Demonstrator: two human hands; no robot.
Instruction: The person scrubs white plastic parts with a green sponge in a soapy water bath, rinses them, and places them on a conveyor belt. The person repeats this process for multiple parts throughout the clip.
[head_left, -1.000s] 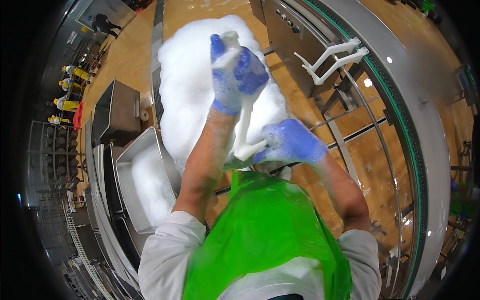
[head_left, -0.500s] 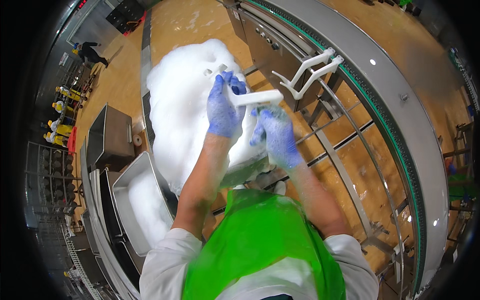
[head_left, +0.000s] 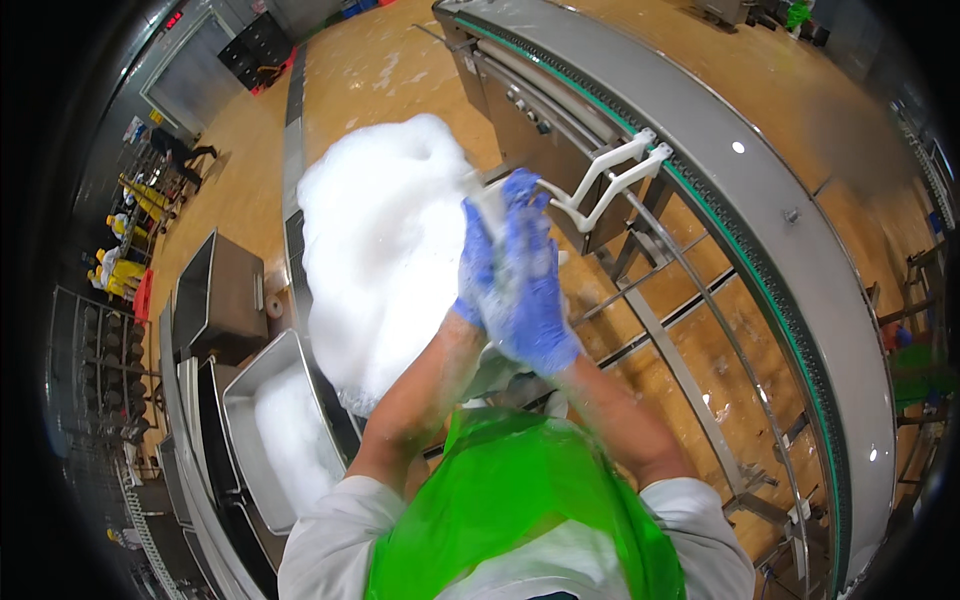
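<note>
In front of my green apron [head_left: 530,490], both hands in wet blue gloves are pressed together. My left hand [head_left: 478,265] is closed on a white plastic bar-like part [head_left: 490,202], mostly hidden between the gloves. From the other side my right hand [head_left: 537,300] closes against it, fingers pointing away from me. A greyish, soapy scouring pad [head_left: 508,255] shows blurred between the palms. The hands are at the right edge of a big mound of white foam [head_left: 385,240] that hides most of the tub under it.
A curved conveyor [head_left: 740,150] sweeps round on the right, two white angled brackets [head_left: 620,185] hanging at its inner rail. On the left stand a grey tub [head_left: 235,400] with foam inside and a steel bin [head_left: 235,290]. Several people in yellow work farther off.
My hands have come together and turned. The white part, which stuck out to the right, is now mostly covered. My right hand has moved up over it.
</note>
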